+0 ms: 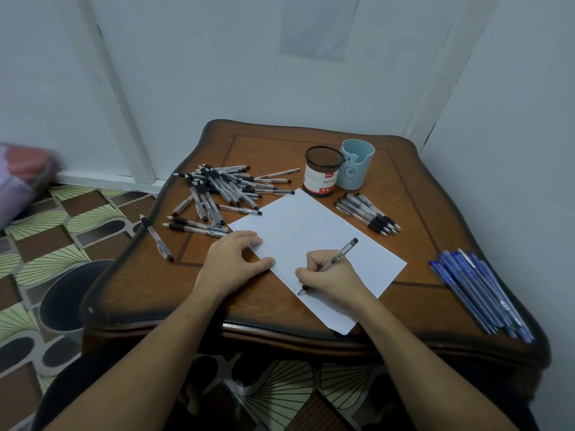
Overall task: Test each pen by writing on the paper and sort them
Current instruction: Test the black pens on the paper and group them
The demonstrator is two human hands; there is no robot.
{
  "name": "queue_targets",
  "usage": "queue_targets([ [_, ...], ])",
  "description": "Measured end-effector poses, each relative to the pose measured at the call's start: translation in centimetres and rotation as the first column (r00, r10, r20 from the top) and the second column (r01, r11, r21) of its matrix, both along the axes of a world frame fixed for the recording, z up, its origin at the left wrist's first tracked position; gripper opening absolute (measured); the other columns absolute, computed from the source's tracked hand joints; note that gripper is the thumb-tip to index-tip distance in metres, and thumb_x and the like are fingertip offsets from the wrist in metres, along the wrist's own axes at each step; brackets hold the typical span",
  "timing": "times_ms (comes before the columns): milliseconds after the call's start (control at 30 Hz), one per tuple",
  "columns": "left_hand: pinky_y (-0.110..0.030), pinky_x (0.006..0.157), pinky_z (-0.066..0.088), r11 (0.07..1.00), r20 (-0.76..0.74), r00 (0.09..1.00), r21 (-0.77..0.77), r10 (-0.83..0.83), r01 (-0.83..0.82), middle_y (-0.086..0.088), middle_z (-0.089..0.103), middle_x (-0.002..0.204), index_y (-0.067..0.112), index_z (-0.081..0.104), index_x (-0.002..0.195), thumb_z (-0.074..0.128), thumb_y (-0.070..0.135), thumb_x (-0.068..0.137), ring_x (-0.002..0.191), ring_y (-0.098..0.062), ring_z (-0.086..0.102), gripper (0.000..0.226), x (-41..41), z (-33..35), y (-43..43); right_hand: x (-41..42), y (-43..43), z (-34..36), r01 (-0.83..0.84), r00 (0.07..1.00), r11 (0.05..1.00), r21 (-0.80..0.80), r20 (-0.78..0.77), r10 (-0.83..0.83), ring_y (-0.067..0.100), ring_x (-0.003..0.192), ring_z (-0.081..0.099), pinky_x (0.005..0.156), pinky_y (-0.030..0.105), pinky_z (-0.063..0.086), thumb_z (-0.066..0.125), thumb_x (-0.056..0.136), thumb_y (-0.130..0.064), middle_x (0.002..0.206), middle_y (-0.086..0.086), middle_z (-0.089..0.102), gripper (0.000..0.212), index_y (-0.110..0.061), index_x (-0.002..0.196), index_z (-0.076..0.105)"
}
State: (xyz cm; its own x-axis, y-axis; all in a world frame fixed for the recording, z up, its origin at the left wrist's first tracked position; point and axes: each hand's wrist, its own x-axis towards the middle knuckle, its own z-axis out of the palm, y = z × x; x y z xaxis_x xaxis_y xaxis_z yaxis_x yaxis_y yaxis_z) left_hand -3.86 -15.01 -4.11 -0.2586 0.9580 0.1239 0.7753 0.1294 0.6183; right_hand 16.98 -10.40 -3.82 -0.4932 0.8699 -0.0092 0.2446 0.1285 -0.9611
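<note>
Bare forearms [161, 353] come in from bottom edge, both reaching onto dark brown carved wooden table [149, 290].

Right grip [329, 281] pinches clear-barrelled pen w/ black end [343, 251] btwn thumb and curled fingers. Pen is tilted, black end pointing up and away to the right, above the knuckles. Its tip sticks out below-left of the grip and touches white sheet of paper [311, 231] near the sheet's left edge, by the end of a row of small faint marks [280, 273] running along that edge.

Left grip [231, 262] lies palm down w/ fingers loosely bent, holding nothing. Fingertips and thumb rest on the paper's left edge, just beside the marks, well apart from the held pen.

Paper sits angled at table centre. Behind-left of it: loose pile of clear pens w/ black rubber sleeves [217, 194], crossing each other. One stray clear pen [157, 237] lies alone near table's left rim. Right of paper: small neat group of same-type pens [370, 214], side by side. Near right corner: bunch of blue pens [482, 293].

At the back, black mesh cup w/ red-white label [322, 172] stands touching pale blue plastic cup [356, 164]; can't tell what's inside either.

On patterned floor [62, 213], left of table: dark round bin [65, 297].
</note>
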Motion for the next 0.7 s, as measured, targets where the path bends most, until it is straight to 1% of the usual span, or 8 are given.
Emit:
queue_targets([
  [167,-0.044,0.11,0.035,1.0,0.001,1.0,-0.01,-0.001,0.001,0.012,0.054,0.136,0.029,0.063,0.122,0.069,0.058,0.076,0.126,-0.006,0.044,0.055,0.03,0.06,-0.01,-0.01,-0.14,0.04,-0.011,1.0,0.999,0.035,0.012,0.011,0.017,0.056,0.036,0.056,0.027,0.031,0.065,0.079,-0.002,0.058,0.01,0.032,0.04,-0.006,0.053,0.035],
  [267,-0.044,0.11,0.035,1.0,-0.003,1.0,-0.016,0.0,0.0,0.012,0.054,0.136,0.029,0.063,0.122,0.069,0.059,0.076,0.126,-0.006,0.044,0.055,0.04,0.1,-0.02,-0.05,-0.08,0.13,-0.014,1.0,0.999,0.029,0.017,0.013,0.019,0.056,0.034,0.057,0.029,0.03,0.063,0.076,-0.006,0.058,0.011,0.029,0.038,-0.007,0.053,0.033],
  [367,-0.043,0.11,0.035,1.0,0.0,1.0,-0.014,-0.001,0.001,0.012,0.054,0.136,0.029,0.063,0.123,0.069,0.059,0.076,0.126,-0.006,0.044,0.055,0.0,0.1,-0.06,0.01,-0.15,0.41,-0.007,1.0,1.0,0.024,0.003,0.007,0.017,0.055,0.03,0.054,0.026,0.031,0.061,0.078,0.003,0.061,0.02,0.024,0.039,-0.003,0.054,0.031],
  [433,-0.043,0.11,0.035,1.0,-0.003,1.0,-0.013,0.001,-0.001,0.012,0.054,0.136,0.029,0.063,0.123,0.069,0.058,0.077,0.126,-0.006,0.044,0.055,0.02,0.15,-0.1,0.05,-0.24,0.49,-0.001,1.0,1.0,0.024,-0.003,0.001,0.016,0.055,0.031,0.052,0.024,0.031,0.062,0.08,0.005,0.06,0.016,0.025,0.04,-0.002,0.054,0.032],
  [500,-0.044,0.111,0.034,1.0,-0.004,1.0,-0.016,0.004,-0.005,0.012,0.054,0.136,0.029,0.063,0.123,0.069,0.058,0.077,0.127,-0.006,0.043,0.055,0.12,0.19,-0.07,0.03,-0.29,0.55,-0.003,1.0,1.0,0.031,0.021,0.003,0.014,0.054,0.033,0.052,0.021,0.031,0.063,0.081,0.003,0.059,0.012,0.03,0.039,0.0,0.055,0.034],
  [567,-0.043,0.111,0.034,1.0,-0.005,1.0,-0.019,0.004,-0.004,0.012,0.054,0.136,0.029,0.063,0.123,0.069,0.058,0.077,0.127,-0.006,0.043,0.055,0.15,0.18,-0.03,0.06,-0.23,0.58,0.005,1.0,0.999,0.038,0.025,-0.006,0.012,0.053,0.033,0.052,0.021,0.031,0.062,0.081,0.003,0.059,0.011,0.03,0.038,-0.002,0.055,0.034],
  [633,-0.043,0.11,0.035,1.0,-0.003,1.0,-0.019,0.004,-0.004,0.012,0.054,0.136,0.029,0.063,0.122,0.069,0.059,0.077,0.126,-0.006,0.044,0.055,0.09,0.14,-0.04,0.14,-0.2,0.64,0.022,1.0,0.999,0.036,0.009,-0.023,0.011,0.052,0.032,0.051,0.02,0.031,0.061,0.081,0.005,0.059,0.011,0.029,0.038,-0.002,0.055,0.034],
  [700,-0.044,0.11,0.035,1.0,0.003,1.0,-0.024,0.006,-0.006,0.012,0.054,0.136,0.03,0.063,0.122,0.069,0.059,0.076,0.127,-0.006,0.044,0.055,0.07,0.13,-0.02,0.19,-0.29,0.7,0.014,1.0,0.999,0.039,0.014,-0.014,0.012,0.053,0.033,0.051,0.019,0.032,0.061,0.081,0.006,0.059,0.013,0.029,0.037,0.002,0.056,0.033],
])
